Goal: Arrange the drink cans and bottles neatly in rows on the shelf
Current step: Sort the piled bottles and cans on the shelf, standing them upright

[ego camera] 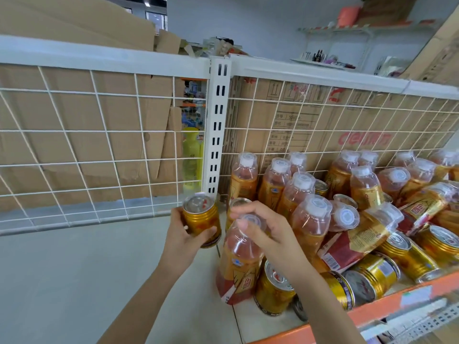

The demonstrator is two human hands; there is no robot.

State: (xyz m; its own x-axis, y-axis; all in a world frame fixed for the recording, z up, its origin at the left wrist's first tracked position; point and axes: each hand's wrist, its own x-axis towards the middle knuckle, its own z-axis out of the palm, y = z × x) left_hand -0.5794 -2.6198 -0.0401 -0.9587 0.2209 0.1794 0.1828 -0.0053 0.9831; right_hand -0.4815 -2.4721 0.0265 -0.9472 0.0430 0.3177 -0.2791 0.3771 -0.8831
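Now, left hand (182, 240) fingers (176, 217) wrapped round a gold can (201, 219), right hand (264, 230) fingers curled over a bottle (239, 265) top.

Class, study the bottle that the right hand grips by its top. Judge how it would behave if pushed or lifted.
The bottle is tall, narrow and tilted, so it probably tips easily. It looks mostly full of liquid, so it is likely fairly heavy for its size. The right hand grips it at the top, where smooth clear plastic may slip.
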